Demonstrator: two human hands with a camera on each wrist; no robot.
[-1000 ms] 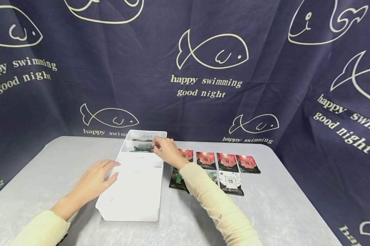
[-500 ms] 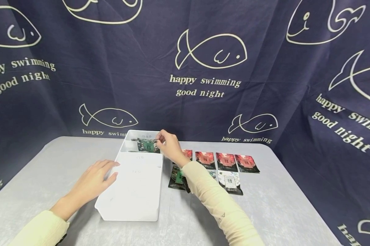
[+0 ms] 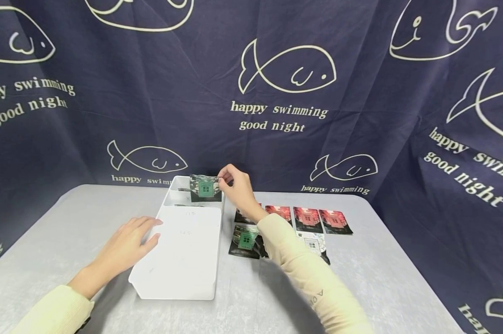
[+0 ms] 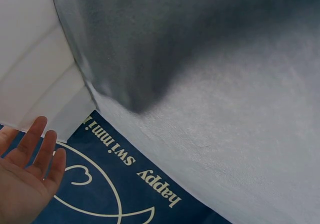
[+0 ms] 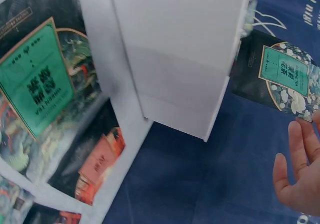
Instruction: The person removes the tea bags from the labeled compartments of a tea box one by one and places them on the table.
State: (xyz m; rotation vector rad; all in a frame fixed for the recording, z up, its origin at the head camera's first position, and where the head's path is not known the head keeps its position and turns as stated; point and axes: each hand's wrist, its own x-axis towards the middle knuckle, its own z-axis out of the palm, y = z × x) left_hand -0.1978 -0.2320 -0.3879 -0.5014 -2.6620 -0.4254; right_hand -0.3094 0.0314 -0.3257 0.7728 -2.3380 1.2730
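Observation:
My right hand (image 3: 240, 189) pinches the upper right corner of a tea packet (image 3: 206, 189) between thumb and fingers. The packet is dark with a green label and white flowers, and hangs over the far end of a white divided box (image 3: 178, 264). In the right wrist view the tea packet (image 5: 285, 71) shows beyond the box's wall (image 5: 175, 48). My left hand (image 3: 128, 243) rests with relaxed fingers on the box's left rim; in the left wrist view its fingers (image 4: 37, 134) lie along the box's side. Dark packet edges show inside the far compartments.
To the right of the box, packets lie in two rows. Red-label packets (image 3: 306, 218) form the back row, partly behind my right sleeve (image 3: 306, 273). In front are a green-label packet (image 3: 245, 241) and a white one (image 3: 314, 243). A dark blue curtain (image 3: 209, 93) hangs behind the table.
My right hand has lifted the green-label tea packet up out of a far compartment, moving it upward and slightly right. The left hand has stayed on the rim.

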